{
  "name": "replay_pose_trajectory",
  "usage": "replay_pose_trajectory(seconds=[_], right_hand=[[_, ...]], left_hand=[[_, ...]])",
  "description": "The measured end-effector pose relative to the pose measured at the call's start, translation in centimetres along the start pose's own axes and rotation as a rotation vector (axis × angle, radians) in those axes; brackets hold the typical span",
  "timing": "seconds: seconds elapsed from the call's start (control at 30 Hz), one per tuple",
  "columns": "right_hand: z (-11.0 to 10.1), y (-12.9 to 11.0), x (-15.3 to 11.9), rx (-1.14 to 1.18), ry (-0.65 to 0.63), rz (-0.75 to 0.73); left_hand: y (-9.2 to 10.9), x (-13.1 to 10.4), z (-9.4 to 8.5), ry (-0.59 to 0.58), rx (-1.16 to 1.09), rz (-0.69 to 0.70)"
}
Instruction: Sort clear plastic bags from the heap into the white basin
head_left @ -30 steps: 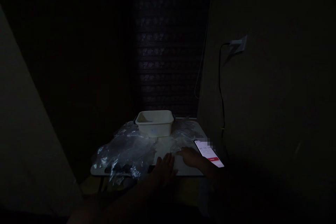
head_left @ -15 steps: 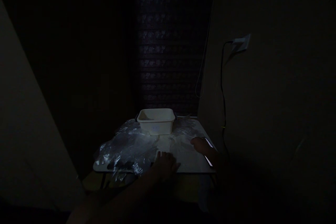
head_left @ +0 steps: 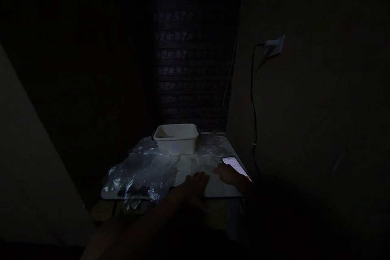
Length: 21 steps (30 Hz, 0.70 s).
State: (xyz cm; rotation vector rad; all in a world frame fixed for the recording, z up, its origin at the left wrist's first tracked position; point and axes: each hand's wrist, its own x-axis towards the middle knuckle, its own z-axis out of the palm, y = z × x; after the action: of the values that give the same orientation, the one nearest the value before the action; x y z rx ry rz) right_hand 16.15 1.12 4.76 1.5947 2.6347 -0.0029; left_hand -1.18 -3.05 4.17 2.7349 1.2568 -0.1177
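Dim light leaves much of the scene dark. My left hand (head_left: 196, 186) lies palm down at the front edge of the white table (head_left: 185, 172), fingers stretched out and apart. Close to its right is my right hand (head_left: 228, 174), its fingers curled together low over the tabletop; what they hold, if anything, is too dark to make out. A phone (head_left: 237, 166) with a lit screen lies beside and partly behind that hand. Crumpled clear plastic (head_left: 146, 170) covers the table's left side, and a thin clear sheet seems to lie before my hands.
At the back of the table stands a white plastic tub (head_left: 176, 145) with dark side handles. More clear plastic (head_left: 210, 145) is to its right. A black cable (head_left: 252, 97) hangs from a wall outlet (head_left: 276, 46). Dark blinds (head_left: 189, 69) are behind.
My right hand has shifted left off the phone, so more of the lit screen shows. My left hand has moved nearer to it. The view has turned slightly.
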Motion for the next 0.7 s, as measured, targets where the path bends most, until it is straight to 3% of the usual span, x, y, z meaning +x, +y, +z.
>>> replay_pose_trajectory(seconds=[0.17,0.4,0.53,0.7], right_hand=[[-0.1,-0.4,-1.2,-0.01,0.03,-0.05],[0.1,0.2,-2.9,-0.007,0.036,-0.058],[1.2,0.9,-4.2,0.04,0.004,-0.101],[2.1,0.7,-5.9,0.086,0.047,-0.133]], left_hand=[[-0.9,-2.3,1.4,0.051,0.141,0.079],[-1.4,-2.2,2.5,0.148,0.285,0.078],[-2.2,-2.7,2.6,0.144,0.266,0.066],[-2.7,-2.8,2.4,0.206,0.121,0.173]])
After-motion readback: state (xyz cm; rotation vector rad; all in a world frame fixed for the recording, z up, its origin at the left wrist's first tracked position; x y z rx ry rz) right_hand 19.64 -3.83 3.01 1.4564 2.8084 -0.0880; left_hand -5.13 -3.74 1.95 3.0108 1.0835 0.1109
